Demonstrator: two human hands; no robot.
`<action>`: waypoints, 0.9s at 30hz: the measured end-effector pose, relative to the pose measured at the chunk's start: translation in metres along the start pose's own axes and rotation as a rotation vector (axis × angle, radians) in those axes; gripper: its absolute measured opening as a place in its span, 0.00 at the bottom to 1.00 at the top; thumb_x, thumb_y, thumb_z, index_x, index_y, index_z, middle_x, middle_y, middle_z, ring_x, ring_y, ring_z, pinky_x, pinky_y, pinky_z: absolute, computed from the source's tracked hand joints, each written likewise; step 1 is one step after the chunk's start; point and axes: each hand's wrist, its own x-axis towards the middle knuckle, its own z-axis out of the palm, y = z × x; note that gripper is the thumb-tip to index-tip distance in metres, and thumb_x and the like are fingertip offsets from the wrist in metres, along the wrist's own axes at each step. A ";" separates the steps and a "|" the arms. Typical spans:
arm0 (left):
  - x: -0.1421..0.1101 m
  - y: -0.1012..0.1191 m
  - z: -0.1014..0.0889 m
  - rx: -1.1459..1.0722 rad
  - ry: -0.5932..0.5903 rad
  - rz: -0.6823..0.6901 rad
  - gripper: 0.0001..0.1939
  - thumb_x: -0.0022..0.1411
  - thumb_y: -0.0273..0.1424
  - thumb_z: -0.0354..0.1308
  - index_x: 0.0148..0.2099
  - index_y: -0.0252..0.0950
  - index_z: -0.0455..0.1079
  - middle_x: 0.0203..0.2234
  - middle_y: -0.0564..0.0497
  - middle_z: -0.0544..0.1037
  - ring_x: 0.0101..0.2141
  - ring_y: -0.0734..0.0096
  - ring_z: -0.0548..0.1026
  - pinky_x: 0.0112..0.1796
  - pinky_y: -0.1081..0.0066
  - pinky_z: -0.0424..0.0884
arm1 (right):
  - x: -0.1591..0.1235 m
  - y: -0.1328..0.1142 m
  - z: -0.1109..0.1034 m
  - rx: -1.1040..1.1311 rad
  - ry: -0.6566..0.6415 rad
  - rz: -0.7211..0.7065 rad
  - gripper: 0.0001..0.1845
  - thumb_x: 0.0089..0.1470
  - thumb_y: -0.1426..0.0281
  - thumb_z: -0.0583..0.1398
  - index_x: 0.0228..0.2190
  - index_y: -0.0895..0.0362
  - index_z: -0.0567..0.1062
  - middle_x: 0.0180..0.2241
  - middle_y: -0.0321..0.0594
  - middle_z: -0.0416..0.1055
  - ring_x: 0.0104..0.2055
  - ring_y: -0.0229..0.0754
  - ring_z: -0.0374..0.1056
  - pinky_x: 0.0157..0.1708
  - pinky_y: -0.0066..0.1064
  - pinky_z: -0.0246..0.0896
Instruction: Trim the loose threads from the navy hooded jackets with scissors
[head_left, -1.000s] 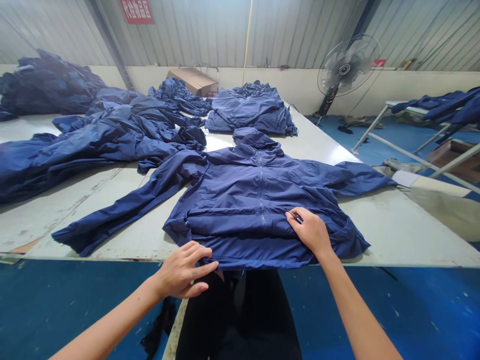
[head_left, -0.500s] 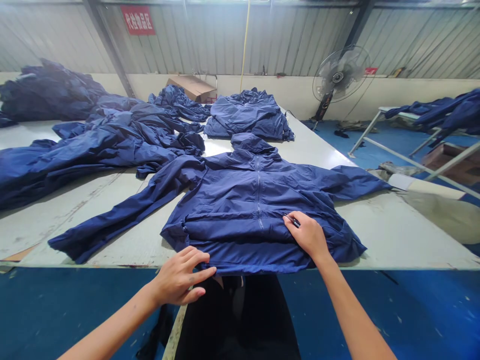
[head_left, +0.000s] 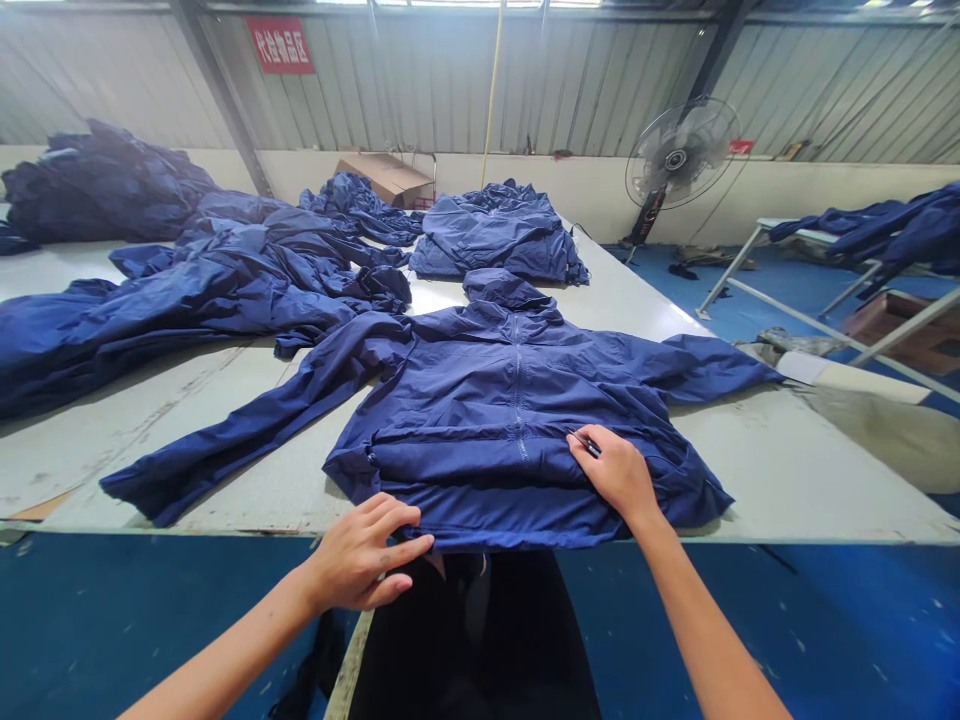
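Note:
A navy blue hooded jacket lies face up on the table, its hood toward the back and its zipper running down the middle. Its left-side sleeve in view stretches out to the near left. At the bottom hem rests my left hand, fingers apart, the fingertips touching the fabric. My right hand lies on the lower front, right of the zipper, closed around a small black pointed tool. The tool looks like thread snips, but the palm hides most of it.
Navy garments are heaped on the left of the white table, and a stack of jackets stands behind the hood. Beyond are a cardboard box and a standing fan. A metal-framed rack holds clothes at right.

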 end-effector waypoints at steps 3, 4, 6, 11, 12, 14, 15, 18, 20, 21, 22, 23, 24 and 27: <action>0.000 0.000 0.000 0.006 0.008 0.002 0.24 0.73 0.42 0.37 0.56 0.38 0.68 0.41 0.41 0.71 0.38 0.61 0.70 0.38 0.60 0.71 | 0.000 0.000 0.000 -0.004 0.004 -0.006 0.13 0.58 0.60 0.55 0.28 0.52 0.75 0.30 0.40 0.79 0.29 0.46 0.73 0.27 0.31 0.55; 0.000 0.000 0.000 0.008 0.009 0.002 0.24 0.73 0.42 0.38 0.57 0.38 0.68 0.41 0.42 0.71 0.38 0.62 0.70 0.38 0.60 0.71 | 0.000 0.000 0.000 -0.004 0.004 -0.007 0.13 0.58 0.60 0.55 0.28 0.52 0.75 0.29 0.40 0.79 0.29 0.46 0.73 0.27 0.31 0.55; 0.001 0.000 0.000 0.013 0.006 0.002 0.23 0.72 0.42 0.39 0.57 0.39 0.68 0.41 0.42 0.71 0.38 0.62 0.70 0.38 0.61 0.71 | 0.000 0.001 0.001 -0.005 0.005 -0.006 0.13 0.58 0.60 0.55 0.28 0.52 0.75 0.29 0.40 0.79 0.29 0.46 0.73 0.27 0.31 0.55; 0.002 0.000 -0.002 0.009 0.006 0.005 0.23 0.72 0.42 0.39 0.57 0.38 0.69 0.41 0.42 0.71 0.38 0.61 0.71 0.37 0.61 0.71 | 0.000 0.000 0.001 -0.005 0.003 0.003 0.13 0.58 0.61 0.56 0.28 0.52 0.75 0.29 0.39 0.78 0.30 0.46 0.74 0.27 0.31 0.55; 0.001 0.000 -0.002 0.007 0.004 0.004 0.23 0.73 0.42 0.39 0.56 0.38 0.69 0.41 0.41 0.71 0.38 0.61 0.71 0.37 0.60 0.71 | 0.000 0.000 0.001 -0.005 0.002 0.004 0.13 0.58 0.61 0.55 0.28 0.52 0.75 0.30 0.39 0.78 0.30 0.46 0.74 0.27 0.31 0.55; 0.001 0.000 -0.002 0.003 0.004 0.002 0.24 0.73 0.42 0.38 0.57 0.38 0.69 0.42 0.41 0.71 0.38 0.61 0.71 0.37 0.60 0.71 | -0.001 0.000 0.000 -0.004 0.002 0.005 0.13 0.58 0.61 0.55 0.28 0.52 0.75 0.30 0.39 0.78 0.30 0.46 0.74 0.27 0.31 0.55; 0.001 0.000 -0.001 0.001 0.003 0.000 0.23 0.73 0.42 0.38 0.57 0.38 0.68 0.42 0.41 0.71 0.38 0.61 0.70 0.38 0.60 0.71 | -0.001 0.000 0.000 -0.003 0.003 0.004 0.13 0.58 0.61 0.55 0.28 0.52 0.76 0.30 0.40 0.79 0.30 0.46 0.74 0.27 0.31 0.55; 0.000 0.000 -0.001 0.003 0.002 -0.006 0.23 0.72 0.42 0.39 0.58 0.39 0.68 0.42 0.42 0.71 0.39 0.61 0.70 0.38 0.60 0.71 | -0.001 0.000 0.000 -0.004 0.004 0.000 0.13 0.58 0.60 0.55 0.28 0.52 0.75 0.29 0.39 0.78 0.29 0.46 0.74 0.27 0.31 0.55; 0.000 0.000 -0.001 0.005 0.004 -0.007 0.23 0.72 0.42 0.39 0.58 0.39 0.68 0.42 0.42 0.71 0.39 0.62 0.70 0.38 0.61 0.71 | -0.001 0.000 0.000 -0.006 0.006 -0.003 0.13 0.58 0.60 0.55 0.28 0.52 0.75 0.29 0.39 0.78 0.29 0.46 0.74 0.27 0.31 0.55; 0.001 0.001 -0.001 0.004 0.010 -0.005 0.23 0.72 0.42 0.39 0.57 0.39 0.68 0.42 0.42 0.71 0.38 0.62 0.70 0.38 0.61 0.71 | -0.001 0.000 0.000 -0.007 0.006 -0.004 0.13 0.58 0.60 0.55 0.28 0.52 0.75 0.29 0.39 0.78 0.29 0.46 0.74 0.27 0.31 0.55; 0.001 0.001 -0.001 0.004 0.018 -0.004 0.23 0.73 0.42 0.39 0.57 0.39 0.68 0.42 0.42 0.71 0.38 0.62 0.70 0.38 0.61 0.71 | -0.001 0.000 0.000 -0.008 0.005 -0.005 0.13 0.58 0.60 0.55 0.28 0.52 0.75 0.29 0.39 0.78 0.29 0.46 0.74 0.27 0.31 0.55; 0.001 0.001 -0.001 0.005 0.027 -0.003 0.23 0.73 0.42 0.38 0.57 0.39 0.68 0.41 0.42 0.71 0.38 0.62 0.70 0.38 0.61 0.71 | -0.001 0.000 0.000 -0.008 0.004 -0.007 0.13 0.58 0.60 0.55 0.28 0.52 0.75 0.29 0.39 0.78 0.29 0.46 0.74 0.27 0.31 0.55; 0.001 0.001 -0.001 0.007 0.034 -0.002 0.23 0.73 0.42 0.38 0.57 0.39 0.68 0.41 0.42 0.71 0.38 0.62 0.71 0.38 0.61 0.71 | -0.001 0.000 0.000 -0.008 0.003 -0.007 0.13 0.58 0.61 0.55 0.28 0.52 0.75 0.29 0.39 0.78 0.29 0.46 0.74 0.27 0.31 0.55; 0.001 0.001 0.000 0.019 0.042 -0.002 0.23 0.72 0.42 0.39 0.56 0.39 0.69 0.41 0.42 0.71 0.38 0.62 0.71 0.37 0.61 0.71 | -0.001 0.000 0.001 -0.007 -0.002 -0.004 0.12 0.58 0.61 0.55 0.28 0.52 0.75 0.30 0.39 0.79 0.30 0.46 0.74 0.27 0.31 0.55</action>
